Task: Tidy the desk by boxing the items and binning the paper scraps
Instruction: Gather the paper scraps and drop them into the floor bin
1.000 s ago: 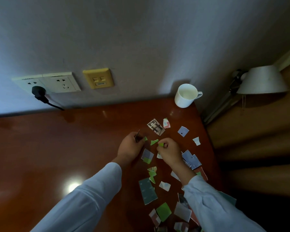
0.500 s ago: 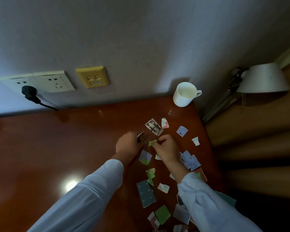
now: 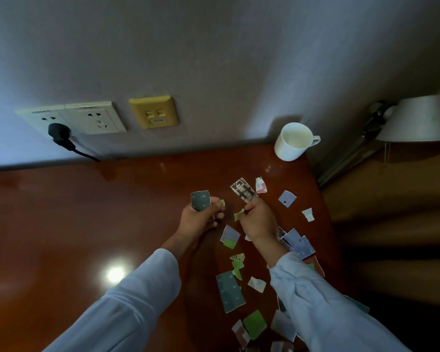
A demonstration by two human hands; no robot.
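Several torn paper scraps lie on the right part of the brown desk (image 3: 87, 224). My left hand (image 3: 200, 218) grips collected scraps: a dark teal piece (image 3: 200, 200) sticks up from it and a small green bit (image 3: 222, 202) shows at the fingertips. My right hand (image 3: 258, 219) pinches a small green scrap (image 3: 238, 214) just above the desk. Near my hands lie a striped scrap (image 3: 243, 190), a pale blue one (image 3: 287, 198) and a blue-green one (image 3: 230, 236). A long teal strip (image 3: 229, 290) and a green square (image 3: 255, 323) lie nearer to me.
A white mug (image 3: 294, 142) stands at the desk's far right corner by the wall. Wall sockets (image 3: 87, 118) with a black plug (image 3: 60, 134) and a yellow plate (image 3: 153, 111) sit above the desk. A white lamp shade (image 3: 417, 120) hangs past the right edge.
My right hand lifted a small green scrap from the desk and moved up toward the left hand. The left hand turned, so the dark teal piece it grips now shows.
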